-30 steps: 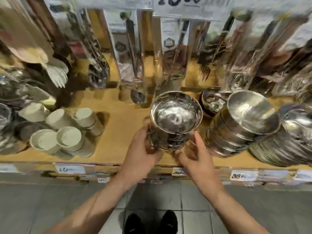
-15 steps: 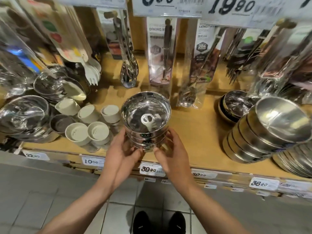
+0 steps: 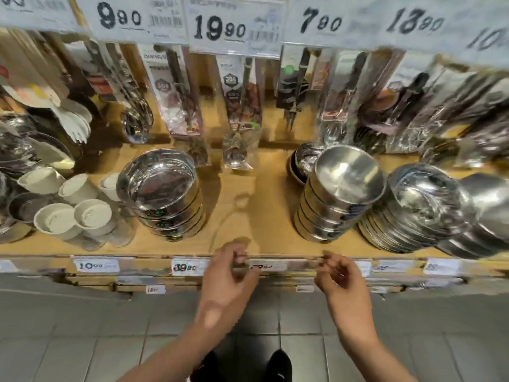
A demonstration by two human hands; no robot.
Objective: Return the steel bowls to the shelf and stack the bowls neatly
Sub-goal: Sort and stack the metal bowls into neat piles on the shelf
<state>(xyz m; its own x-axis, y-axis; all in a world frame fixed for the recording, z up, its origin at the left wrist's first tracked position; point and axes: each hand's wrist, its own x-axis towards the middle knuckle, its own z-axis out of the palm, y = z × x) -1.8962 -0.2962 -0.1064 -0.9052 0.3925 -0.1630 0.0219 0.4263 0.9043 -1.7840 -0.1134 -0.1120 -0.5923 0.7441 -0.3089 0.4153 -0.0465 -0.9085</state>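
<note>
Head: bowl stack [image 3: 165, 199] on shelf [image 3: 248, 205], beyond fingers [image 3: 239, 257].

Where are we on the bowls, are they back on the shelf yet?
Done: the small stack of steel bowls stands upright on the wooden shelf, beside the white cups. In hand: nothing; the left hand and right hand hang loosely curled at the shelf edge. Left: possibly straightening the taller stack, which leans.

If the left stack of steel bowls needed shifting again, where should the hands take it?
Cup both palms low around the side walls of the left stack of steel bowls, coming from the front shelf edge. It stands upright, several bowls nested, front unobstructed; white cups crowd its left.
</note>
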